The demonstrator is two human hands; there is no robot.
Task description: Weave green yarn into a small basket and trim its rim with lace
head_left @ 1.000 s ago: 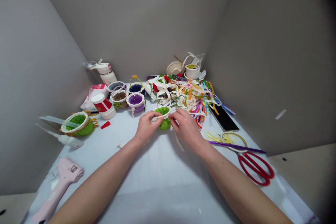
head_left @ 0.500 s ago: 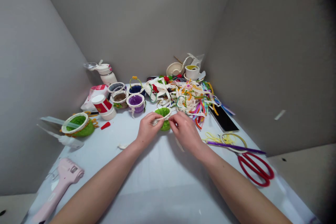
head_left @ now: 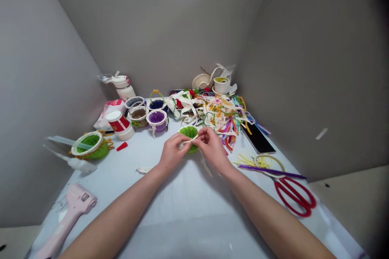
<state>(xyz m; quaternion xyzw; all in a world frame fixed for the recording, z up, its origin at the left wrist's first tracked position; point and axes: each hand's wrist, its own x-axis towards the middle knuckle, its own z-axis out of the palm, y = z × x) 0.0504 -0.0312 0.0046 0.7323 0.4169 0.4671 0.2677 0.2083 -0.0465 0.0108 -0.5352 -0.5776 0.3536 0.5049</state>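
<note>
Over the pale smooth table (head_left: 179,214), left hand (head_left: 173,150) and right hand (head_left: 212,147), pinched nearly closed, hold narrow white lace (head_left: 189,141) by a small green white-rimmed cup (head_left: 189,131) (for tension, I guess).

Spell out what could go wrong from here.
The white strip has a loose end dangling below the right hand, so it might snag. The pink glue gun lies beside the left forearm and could get knocked. The purple stick has one end near the right wrist; a nudge might shift it.
</note>
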